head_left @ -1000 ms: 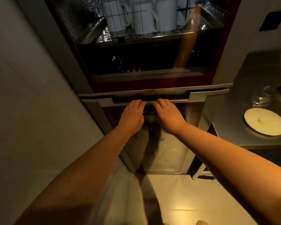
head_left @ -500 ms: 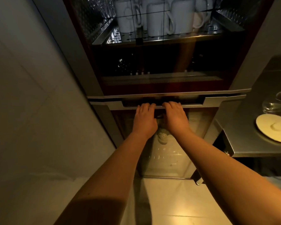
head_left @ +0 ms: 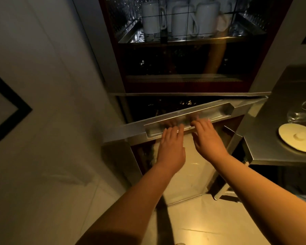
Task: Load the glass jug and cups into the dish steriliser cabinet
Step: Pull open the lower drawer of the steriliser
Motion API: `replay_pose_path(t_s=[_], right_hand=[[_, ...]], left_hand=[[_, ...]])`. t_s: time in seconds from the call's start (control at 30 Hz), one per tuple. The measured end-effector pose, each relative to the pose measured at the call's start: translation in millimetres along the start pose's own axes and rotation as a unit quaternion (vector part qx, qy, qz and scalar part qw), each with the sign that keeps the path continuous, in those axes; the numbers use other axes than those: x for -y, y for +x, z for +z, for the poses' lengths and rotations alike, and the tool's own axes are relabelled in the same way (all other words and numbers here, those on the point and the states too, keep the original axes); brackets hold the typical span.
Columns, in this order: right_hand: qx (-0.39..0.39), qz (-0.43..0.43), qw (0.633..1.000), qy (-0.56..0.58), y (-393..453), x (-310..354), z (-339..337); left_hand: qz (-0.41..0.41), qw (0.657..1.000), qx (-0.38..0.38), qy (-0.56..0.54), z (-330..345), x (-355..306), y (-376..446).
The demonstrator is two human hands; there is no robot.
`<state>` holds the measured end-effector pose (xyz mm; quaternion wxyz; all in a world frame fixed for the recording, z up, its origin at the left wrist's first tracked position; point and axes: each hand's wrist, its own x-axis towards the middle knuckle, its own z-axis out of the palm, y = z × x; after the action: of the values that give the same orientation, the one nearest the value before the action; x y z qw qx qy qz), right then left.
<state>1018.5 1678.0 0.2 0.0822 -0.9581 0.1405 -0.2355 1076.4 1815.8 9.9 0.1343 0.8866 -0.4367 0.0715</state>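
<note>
At the brushed-steel door handle [head_left: 187, 119], left hand [head_left: 171, 147], right hand [head_left: 208, 140], fingers straight, tips resting on it.

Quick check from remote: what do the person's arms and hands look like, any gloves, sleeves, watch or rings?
Both arms are bare as far up as the head view shows: no sleeves in view. The left hand and right hand wear no gloves. No watch or band shows at either wrist, and no rings are visible, though the light is dim and the fingers are slightly blurred.
</note>
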Motion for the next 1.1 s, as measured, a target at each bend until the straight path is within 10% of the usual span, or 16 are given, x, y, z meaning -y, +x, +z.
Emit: replay_pose_path(t_s=[0.57, 1.1], right_hand=[[-0.068, 0.221, 0.970, 0.070, -45.3, 14.1, -62.9], [0.041, 0.231, 0.971, 0.048, -100.9, -14.1, -121.6]], left_hand=[[0.321, 0.938, 0.123, -0.040, -57.0, -26.4, 13.0], [0.386, 0.911, 0.113, -0.095, -33.5, -78.9, 14.0]])
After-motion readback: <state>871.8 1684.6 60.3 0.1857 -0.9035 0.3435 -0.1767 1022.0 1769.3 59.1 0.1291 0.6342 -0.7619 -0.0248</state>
